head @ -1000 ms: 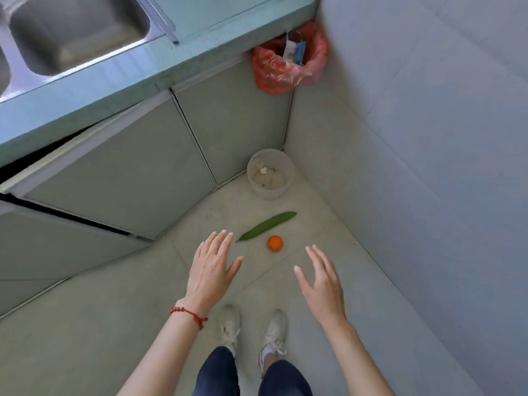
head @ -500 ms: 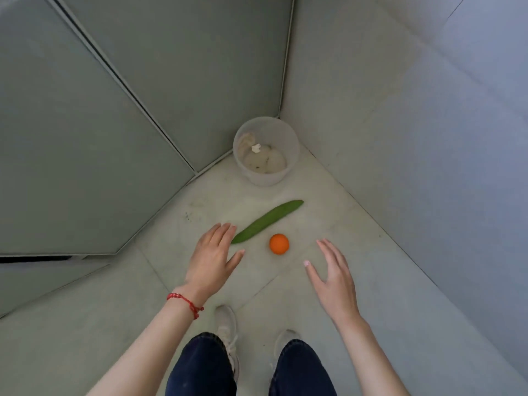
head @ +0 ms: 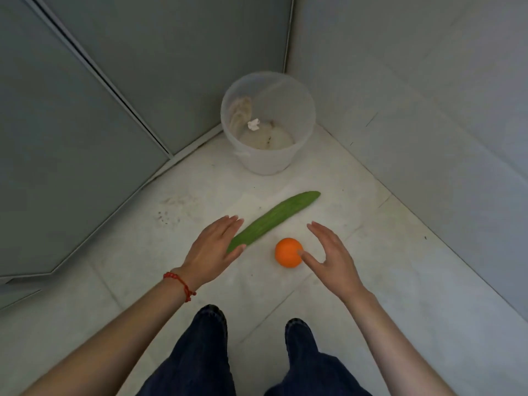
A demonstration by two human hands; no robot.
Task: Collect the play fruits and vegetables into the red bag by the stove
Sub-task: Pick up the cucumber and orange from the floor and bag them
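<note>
A long green play cucumber (head: 275,218) lies diagonally on the pale floor tiles. An orange play fruit (head: 287,252) rests just below its middle. My left hand (head: 213,248) is open, palm down, over the cucumber's near end, thumb at its tip. My right hand (head: 328,257) is open beside the orange on its right, thumb against the fruit's side. Neither hand grips anything. The red bag is out of view.
A translucent white bin (head: 268,124) with scraps inside stands in the corner beyond the cucumber. Grey cabinet doors (head: 85,124) close off the left and the grey wall (head: 428,95) the right. My knees (head: 257,352) are at the bottom.
The view has dropped much lower toward the floor; counter, sink and red bag left the frame. Both hands moved forward and down to the cucumber and the orange.
</note>
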